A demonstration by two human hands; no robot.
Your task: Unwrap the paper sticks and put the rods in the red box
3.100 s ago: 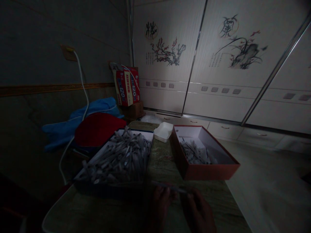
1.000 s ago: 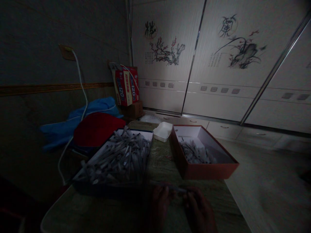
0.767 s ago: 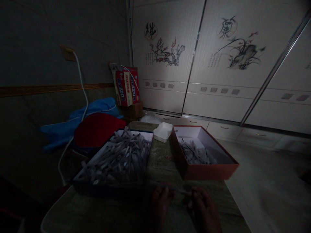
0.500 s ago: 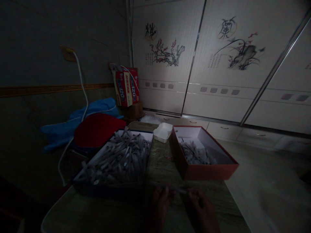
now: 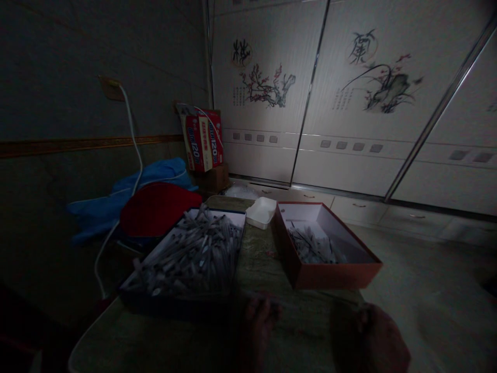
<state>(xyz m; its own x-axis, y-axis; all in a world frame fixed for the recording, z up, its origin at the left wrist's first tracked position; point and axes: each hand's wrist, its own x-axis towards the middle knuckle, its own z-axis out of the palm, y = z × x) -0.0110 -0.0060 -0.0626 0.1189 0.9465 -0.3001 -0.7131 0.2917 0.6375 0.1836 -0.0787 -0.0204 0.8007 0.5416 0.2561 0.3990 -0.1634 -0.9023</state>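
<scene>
The light is dim. Low in the middle, my left hand is closed, its fingers pinching a slim pale tube. Farther right, over the table's edge, my right hand is closed on a thin dark rod that points left toward the tube. A gap separates rod and tube. Left of my hands stands a dark blue box heaped with slender pale tube-like pieces. Ahead on the right is an orange-red box holding a smaller pile of pale pieces and thin dark sticks.
A white tray sits between the boxes at the back of the stone-patterned table. To the left lie a red cushion-like thing, blue fabric and a white cable. Red cartons stand by the sliding doors.
My right hand has moved right, away from my left hand, and a thin dark rod now shows extending from it. My left hand has stayed in place with the tube.
</scene>
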